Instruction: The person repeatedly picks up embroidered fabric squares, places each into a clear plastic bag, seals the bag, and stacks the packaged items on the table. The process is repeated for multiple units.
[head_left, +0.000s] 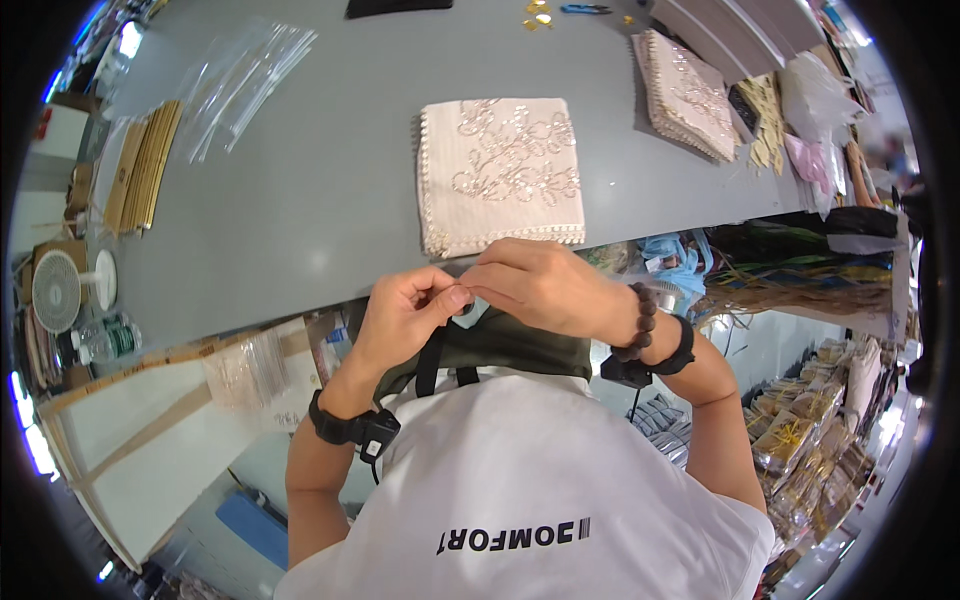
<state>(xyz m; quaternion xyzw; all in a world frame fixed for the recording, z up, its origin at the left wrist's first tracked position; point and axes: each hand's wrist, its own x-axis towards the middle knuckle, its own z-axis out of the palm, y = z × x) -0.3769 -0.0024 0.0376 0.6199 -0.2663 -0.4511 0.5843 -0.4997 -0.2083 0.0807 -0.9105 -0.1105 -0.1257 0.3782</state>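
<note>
My left hand (pixel 408 318) and my right hand (pixel 535 288) meet in front of the table's near edge. Thumbs and fingertips of both are pinched together at one spot. Whatever sits between them is too small to make out. Just beyond my hands lies a folded pale pink cloth (pixel 505 170) with sequined floral embroidery and a beaded trim along its left and near edges. My right fingers come close to its near edge; whether they touch it I cannot tell.
Clear plastic sleeves (pixel 245 90) and a stack of gold-edged cards (pixel 145 165) lie at the left. More folded pink cloths (pixel 688 95) sit at the right, beside beige tags (pixel 768 125). Small gold pieces (pixel 537 15) and blue snips (pixel 585 9) are at the far edge.
</note>
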